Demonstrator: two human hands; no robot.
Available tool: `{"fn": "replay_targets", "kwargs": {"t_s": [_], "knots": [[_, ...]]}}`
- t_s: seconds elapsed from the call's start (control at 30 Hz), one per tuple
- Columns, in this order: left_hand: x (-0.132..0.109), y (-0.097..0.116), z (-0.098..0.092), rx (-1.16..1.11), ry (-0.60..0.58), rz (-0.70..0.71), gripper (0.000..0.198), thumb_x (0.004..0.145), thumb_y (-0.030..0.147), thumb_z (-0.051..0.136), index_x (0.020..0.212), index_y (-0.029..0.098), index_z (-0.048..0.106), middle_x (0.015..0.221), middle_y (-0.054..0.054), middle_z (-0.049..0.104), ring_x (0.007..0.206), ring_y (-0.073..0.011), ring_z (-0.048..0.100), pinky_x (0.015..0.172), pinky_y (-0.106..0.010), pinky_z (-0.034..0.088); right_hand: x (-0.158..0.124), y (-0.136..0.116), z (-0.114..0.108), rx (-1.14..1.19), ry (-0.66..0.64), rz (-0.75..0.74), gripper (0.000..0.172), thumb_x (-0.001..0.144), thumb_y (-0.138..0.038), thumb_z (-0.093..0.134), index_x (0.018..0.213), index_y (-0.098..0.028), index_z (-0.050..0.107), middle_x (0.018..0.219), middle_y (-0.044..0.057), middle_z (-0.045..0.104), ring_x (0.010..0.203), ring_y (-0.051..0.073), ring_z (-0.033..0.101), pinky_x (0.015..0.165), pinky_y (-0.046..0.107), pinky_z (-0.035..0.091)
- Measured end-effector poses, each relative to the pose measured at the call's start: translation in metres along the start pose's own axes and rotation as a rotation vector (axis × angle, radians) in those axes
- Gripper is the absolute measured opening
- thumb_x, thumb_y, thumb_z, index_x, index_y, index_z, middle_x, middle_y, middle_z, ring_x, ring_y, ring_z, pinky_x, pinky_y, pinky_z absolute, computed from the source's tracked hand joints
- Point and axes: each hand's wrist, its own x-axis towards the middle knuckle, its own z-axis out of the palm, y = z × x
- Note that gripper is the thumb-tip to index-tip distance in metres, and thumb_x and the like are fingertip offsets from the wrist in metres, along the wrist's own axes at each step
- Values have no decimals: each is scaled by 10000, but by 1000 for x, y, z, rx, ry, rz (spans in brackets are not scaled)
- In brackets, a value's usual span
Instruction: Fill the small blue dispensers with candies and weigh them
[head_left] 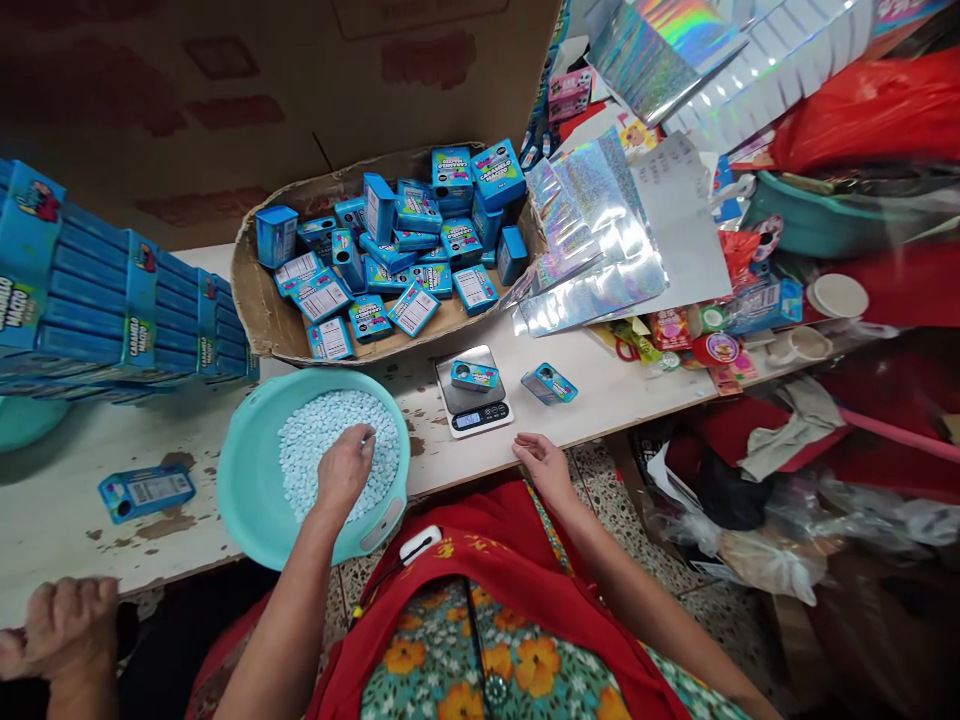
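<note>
My left hand is closed over the pale blue candies in a turquoise basin; its fingertips pinch something too small to make out. My right hand rests at the table's front edge, fingers apart, holding nothing. Between and beyond the hands is a small digital scale with a blue box lying on its plate. Just right of the scale another blue box lies tilted on the table.
A cut cardboard tray of blue boxes stands behind the basin. Stacked blue packs and a single box are at left. Another person's hand is at lower left. Holographic sheets lie at right.
</note>
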Motion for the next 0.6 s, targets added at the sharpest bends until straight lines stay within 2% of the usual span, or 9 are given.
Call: {"fn": "replay_targets", "kwargs": {"t_s": [0.13,0.2,0.27,0.33,0.4,0.47,0.53,0.6], "knots": [[0,0,0,-51,-6,-21,257,893,308,403,990,202,615,1047,-76,669,907,-235,618,726,-294,411,-1,-17,4,-40,-9,-41,407,716,-438,716,999,-159,629,1015,128,686,896,245,654,880,457,503],[0,3,-1,-183,24,-53,226,876,323,435,941,213,620,981,-49,681,875,-214,625,747,-285,421,7,-35,14,-98,4,-170,485,731,-411,713,1134,-176,581,1127,130,646,978,247,629,893,441,497],[1,10,-3,-349,65,-91,206,857,345,467,905,219,624,909,-24,684,824,-192,626,763,-280,431,24,-57,28,-178,32,-354,637,718,-388,729,1276,-195,490,1268,138,564,1111,259,567,911,423,486],[4,20,-2,-511,91,-100,211,840,367,494,901,217,629,882,-16,680,786,-178,618,766,-281,443,45,-75,44,-239,30,-488,690,702,-384,739,1306,-196,462,1321,136,520,1183,268,515,944,422,462],[8,32,1,-677,96,-94,235,817,393,534,915,205,635,883,-23,674,784,-174,610,757,-283,454,64,-91,58,-269,-29,-530,574,711,-402,725,1209,-187,539,1215,110,590,1119,262,553,946,425,453],[10,43,1,-888,98,-136,288,795,433,571,928,186,635,890,-41,671,799,-175,607,737,-283,464,72,-107,69,-296,-101,-554,434,725,-422,711,1077,-189,608,1049,66,647,1005,245,599,916,417,462],[9,52,-4,-1129,117,-233,358,776,484,601,933,165,633,894,-62,670,806,-177,613,726,-287,471,63,-129,77,-333,-162,-627,373,729,-418,721,1023,-204,636,975,40,655,944,232,611,886,398,469],[5,59,-19,-1388,158,-307,416,774,524,609,958,151,634,946,-89,674,846,-185,628,760,-301,476,42,-155,86,-371,-232,-746,347,743,-388,731,1037,-225,644,984,35,653,947,223,606,877,378,465]]}}
